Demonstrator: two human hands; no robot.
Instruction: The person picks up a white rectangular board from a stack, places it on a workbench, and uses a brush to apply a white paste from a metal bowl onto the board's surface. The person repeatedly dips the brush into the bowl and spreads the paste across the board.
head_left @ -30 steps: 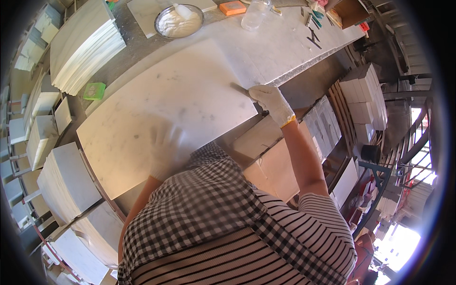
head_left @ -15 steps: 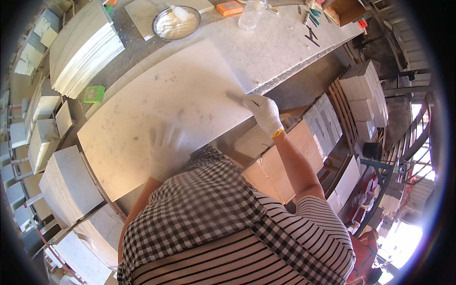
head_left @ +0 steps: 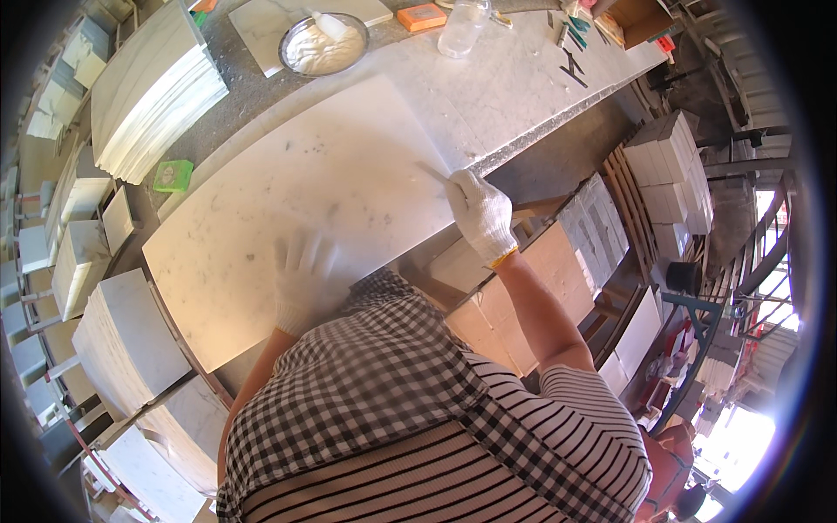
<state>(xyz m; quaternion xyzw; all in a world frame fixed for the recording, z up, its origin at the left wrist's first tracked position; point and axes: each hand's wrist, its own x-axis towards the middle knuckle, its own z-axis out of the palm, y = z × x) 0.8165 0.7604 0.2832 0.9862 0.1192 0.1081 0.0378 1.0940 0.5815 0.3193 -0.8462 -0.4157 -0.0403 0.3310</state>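
In the head view I see a large white marble slab (head_left: 323, 200) lying flat on the grey tabletop (head_left: 540, 78), its near edge close to my checked and striped shirt. My left hand (head_left: 301, 279), in a white glove, rests flat on the near part of the slab, with its fingers (head_left: 305, 253) spread and pointing away from me. My right hand (head_left: 479, 213), also gloved in white, sits at the slab's right edge. Its fingers are curled and pressed together around a thin flat blade tool (head_left: 432, 172) whose tip lies on the slab surface just left of the hand.

At the far side of the tabletop stands a round metal bowl (head_left: 324, 44) of white paste. To the right of it are an orange block (head_left: 422, 16) and a clear plastic bottle (head_left: 462, 26). A green sponge block (head_left: 173, 175) lies on the left, just beside the slab's far left corner. Behind it rises a stack of white tiles (head_left: 153, 96). More marble tiles (head_left: 122, 340) are stacked at the near left, below the tabletop. On the right, below the tabletop's edge, stand cardboard boxes (head_left: 523, 288) and further white tile stacks (head_left: 671, 166).
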